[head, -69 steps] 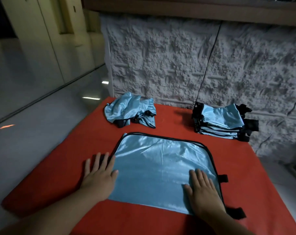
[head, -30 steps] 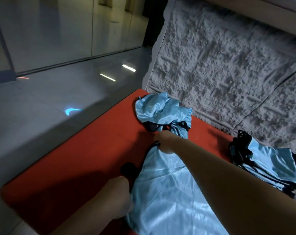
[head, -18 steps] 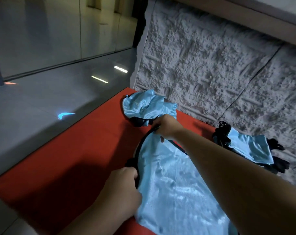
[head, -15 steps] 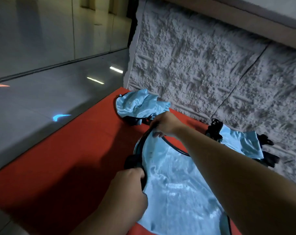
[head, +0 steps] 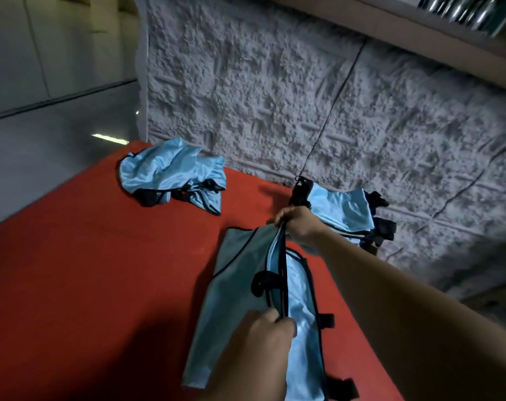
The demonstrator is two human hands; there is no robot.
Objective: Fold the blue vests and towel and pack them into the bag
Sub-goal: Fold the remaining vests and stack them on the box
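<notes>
The right hand (head: 299, 224) reaches out across the table and pinches the far end of a black-trimmed edge of the blue vest (head: 231, 299), fingers curled tight round the piping and lifting it off the cloth below. The left hand (head: 263, 340), nearer the camera, grips the near end of that same edge, fingers closed over it, so the trim runs taut in a line between the two hands. Widest of all that shows is the rough grey stone-textured wall (head: 275, 91) at the back, with a thin dark cable (head: 333, 102) running down it. Below it spreads the red table covering (head: 86, 270), which carries everything else. The vest being handled lies toward the right of this red surface, one flap raised and turned over toward the left so its duller underside faces up, while the shinier layer lies flat beneath on the right with short black tabs (head: 327, 319) sticking out along its right edge. At the far left of the table sits a crumpled heap of blue vests (head: 170, 172), unfolded, black straps tangled at its front. At the far right, just beyond the right hand and against the wall, sits a neat stack of folded vests (head: 347, 212) with black straps at both ends.
</notes>
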